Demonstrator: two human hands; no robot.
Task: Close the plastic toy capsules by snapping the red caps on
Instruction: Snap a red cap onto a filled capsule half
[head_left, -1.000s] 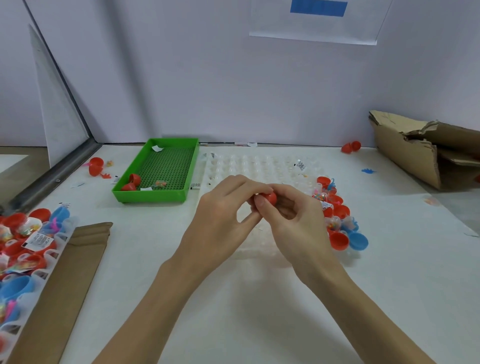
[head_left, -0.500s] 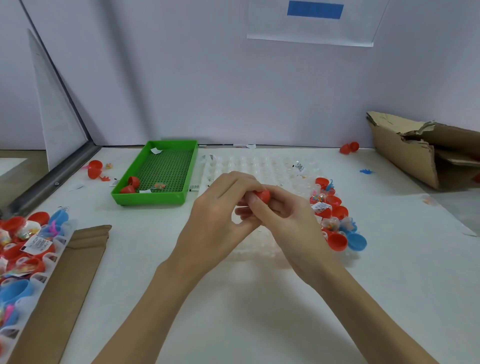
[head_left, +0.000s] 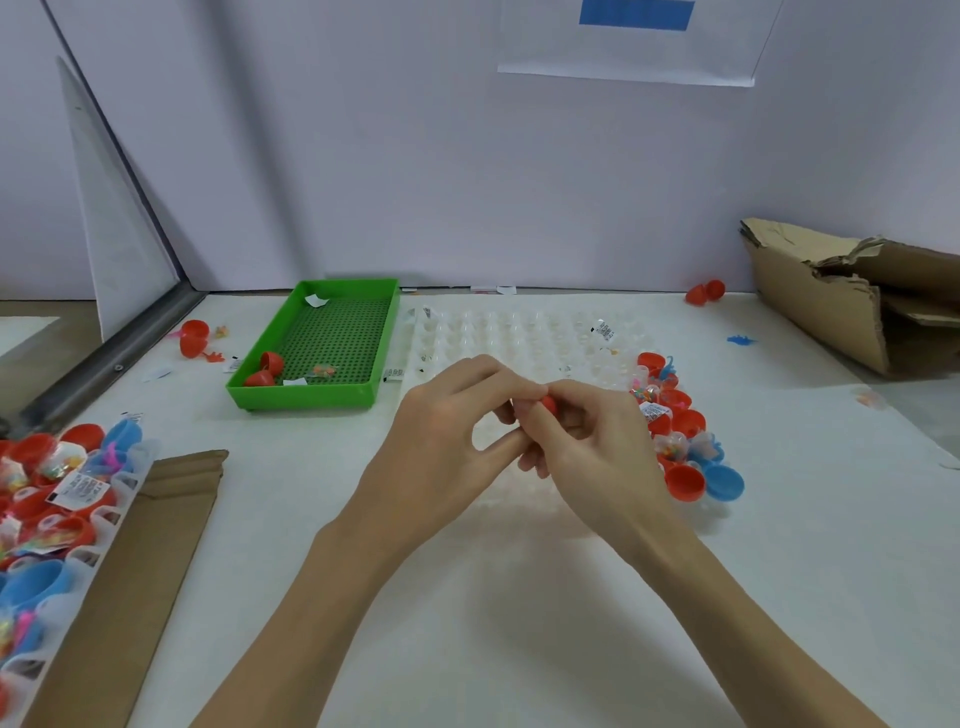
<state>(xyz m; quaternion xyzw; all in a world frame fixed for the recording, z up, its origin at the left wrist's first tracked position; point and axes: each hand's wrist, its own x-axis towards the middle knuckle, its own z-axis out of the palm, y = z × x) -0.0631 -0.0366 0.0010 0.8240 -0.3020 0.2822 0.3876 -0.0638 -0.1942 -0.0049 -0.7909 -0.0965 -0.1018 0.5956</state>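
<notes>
— What have the hands got hold of?

— Both are curled round one small red plastic capsule (head_left: 549, 404), held up over the near part of the clear plastic dimpled tray (head_left: 519, 332). The left hand (head_left: 447, 436) pinches it from the left with thumb and fingertips; the right hand (head_left: 587, 441) pinches it from the right.

— Which way does the capsule point?

— Can't tell. Only a sliver of red shows between the fingertips; the rest is hidden, so neither its long axis nor whether the cap is seated can be made out.

— And the tray under them?

— Its dimples along the far rows look mostly unfilled, with a small printed packet (head_left: 602, 328) lying near the far right. Its right edge carries a cluster of red capsule halves (head_left: 684, 481), a blue capsule half (head_left: 723, 483) and small wrapped toys, too jumbled to count.

— Further out?

— A green plastic rectangular tray (head_left: 311, 400) to the left holds two red cap pieces (head_left: 267, 366), a scrap of white paper and a tiny toy. At the left edge a second clear tray (head_left: 104, 525), cut off by the frame, is packed with red and blue halves and packets, beside a flat brown cardboard strip (head_left: 150, 561). A torn brown cardboard box (head_left: 831, 296) sits far right on the white surface (head_left: 519, 649), a loose red capsule (head_left: 705, 292) near it.
</notes>
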